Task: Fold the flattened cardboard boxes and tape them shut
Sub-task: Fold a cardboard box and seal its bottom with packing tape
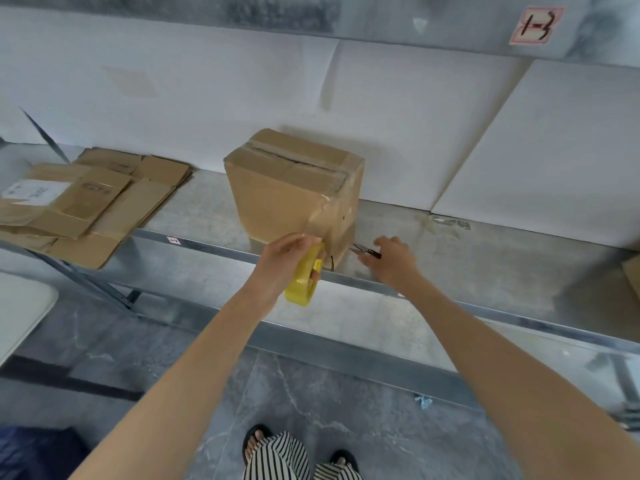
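A folded cardboard box stands on the metal shelf, with tape along its top seam and down its near right corner. My left hand grips a yellow roll of tape right below the box's front corner, and a strip of tape runs from the roll up onto the box. My right hand holds small black-handled scissors just right of the box, blades pointing at the tape near the corner. A stack of flattened cardboard boxes lies at the left end of the shelf.
White panels lean against the wall behind the shelf. The corner of another cardboard piece shows at the right edge. A white surface juts in at the left. Grey marbled floor and my sandalled feet are below.
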Demonstrator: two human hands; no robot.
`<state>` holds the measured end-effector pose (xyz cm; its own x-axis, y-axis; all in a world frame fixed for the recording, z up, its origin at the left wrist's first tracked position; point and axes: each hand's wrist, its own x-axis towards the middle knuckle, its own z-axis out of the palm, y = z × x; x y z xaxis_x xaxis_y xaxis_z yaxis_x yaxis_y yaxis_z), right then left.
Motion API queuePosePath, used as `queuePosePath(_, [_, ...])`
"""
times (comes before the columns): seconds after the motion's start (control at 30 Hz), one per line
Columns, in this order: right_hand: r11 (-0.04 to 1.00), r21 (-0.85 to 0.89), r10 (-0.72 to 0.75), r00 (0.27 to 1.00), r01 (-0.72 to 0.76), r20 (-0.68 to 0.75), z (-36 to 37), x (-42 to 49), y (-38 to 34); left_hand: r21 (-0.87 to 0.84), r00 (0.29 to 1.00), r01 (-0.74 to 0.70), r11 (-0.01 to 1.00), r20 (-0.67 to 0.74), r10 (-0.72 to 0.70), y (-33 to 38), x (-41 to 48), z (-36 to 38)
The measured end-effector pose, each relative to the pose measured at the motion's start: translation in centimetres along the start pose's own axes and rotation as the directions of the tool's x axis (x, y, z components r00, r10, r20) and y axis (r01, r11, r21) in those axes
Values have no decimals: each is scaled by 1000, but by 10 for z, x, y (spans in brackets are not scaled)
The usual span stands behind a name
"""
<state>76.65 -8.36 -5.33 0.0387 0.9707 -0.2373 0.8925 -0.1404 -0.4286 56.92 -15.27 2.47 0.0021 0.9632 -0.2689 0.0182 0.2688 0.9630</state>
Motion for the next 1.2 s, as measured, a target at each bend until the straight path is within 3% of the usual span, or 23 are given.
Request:
queuePosePath(0.07, [991,-131,-37,998,29,-55,9,-2,4,-10,1000,7,1000,-1,-7,1,0,0])
queuePosePath(0.2, [994,-110,4,997,-13,-79,5,0,5,-41,1000,15,999,23,-14,3,-2,0])
queuePosePath(0.4, [954,292,119,981,-71,-150,-19,-12,9,-80,999,48,996,18,-47,9,-5,5])
queuePosePath(0.67, [758,623,-42,968,192,-247,-43,-62,-30,-22,997,-14,1000,-70,13,5,-1,14])
queuePosePath(0.9, [818,526,-217,972,231,-90,-39,-82,-43,-12,996,-34,999,-85,32,2,3,16])
queuePosePath(1.2, [820,507,-237,964,264,-118,-39,-73,-57,33,992,-58,998,-109,61,3,1,18])
